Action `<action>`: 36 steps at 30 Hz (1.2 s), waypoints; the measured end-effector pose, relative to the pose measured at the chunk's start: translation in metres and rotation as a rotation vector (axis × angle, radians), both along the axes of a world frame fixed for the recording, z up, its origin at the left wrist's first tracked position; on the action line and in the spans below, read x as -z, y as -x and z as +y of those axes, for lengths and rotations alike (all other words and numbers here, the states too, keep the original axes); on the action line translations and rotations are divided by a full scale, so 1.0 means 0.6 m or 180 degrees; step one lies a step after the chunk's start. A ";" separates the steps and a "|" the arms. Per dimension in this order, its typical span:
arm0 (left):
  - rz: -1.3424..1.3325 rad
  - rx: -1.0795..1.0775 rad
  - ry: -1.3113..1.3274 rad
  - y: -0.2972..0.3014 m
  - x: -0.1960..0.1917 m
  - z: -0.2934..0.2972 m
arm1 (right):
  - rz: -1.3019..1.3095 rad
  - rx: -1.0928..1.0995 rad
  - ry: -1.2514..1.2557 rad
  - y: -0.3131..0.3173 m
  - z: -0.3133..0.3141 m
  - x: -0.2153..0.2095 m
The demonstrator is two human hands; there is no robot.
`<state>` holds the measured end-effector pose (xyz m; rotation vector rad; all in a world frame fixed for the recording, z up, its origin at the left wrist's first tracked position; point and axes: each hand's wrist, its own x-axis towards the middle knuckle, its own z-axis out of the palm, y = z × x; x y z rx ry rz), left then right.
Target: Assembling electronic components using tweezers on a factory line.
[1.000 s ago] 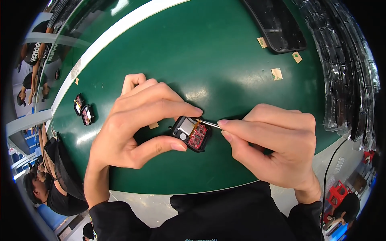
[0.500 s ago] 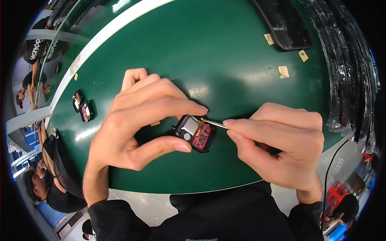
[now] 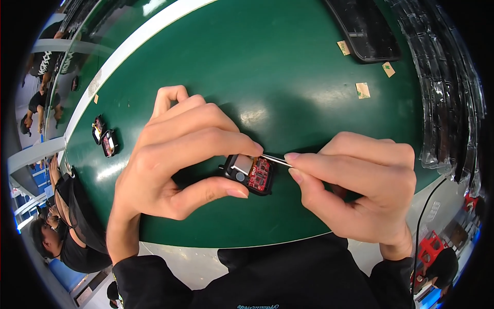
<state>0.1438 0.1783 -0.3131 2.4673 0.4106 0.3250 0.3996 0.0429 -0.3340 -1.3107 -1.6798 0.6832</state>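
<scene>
Between the thumb and index finger of my left hand (image 3: 177,154) is a small black electronic device case (image 3: 263,193). It lies open-faced, showing a red circuit board (image 3: 260,176), a silver battery-like block (image 3: 242,165) and a small round grey part (image 3: 240,176). My right hand (image 3: 360,185) pinches a pair of thin metal tweezers (image 3: 276,160). Their tips reach the upper right edge of the case, close to my left index fingertip. That fingertip partly hides the tweezers' tips and the case's upper edge.
On the green table (image 3: 206,56), two more opened black device halves (image 3: 109,142) lie at the left. A black tray (image 3: 368,33) sits at the far right, near several beige paper bits (image 3: 363,90). Strips of clear-and-black packaging (image 3: 445,92) line the right edge. A person (image 3: 72,232) sits at left.
My left index finger has lowered slightly onto the case's upper edge, covering more of it. The case has tilted a little, and the tweezers' tips remain beside the fingertip.
</scene>
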 end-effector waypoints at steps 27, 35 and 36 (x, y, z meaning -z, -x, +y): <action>-0.0057 -0.0117 -0.0324 -0.025 -0.012 -0.014 | 0.0484 0.0758 -0.0473 -0.005 -0.003 -0.002; -0.0710 -0.0632 -0.0111 -0.058 -0.061 0.002 | 0.0758 0.0601 -0.0538 0.003 -0.016 0.008; -0.0832 -0.0680 -0.0067 -0.080 -0.076 0.005 | 0.0736 0.0594 -0.0529 0.004 -0.017 0.009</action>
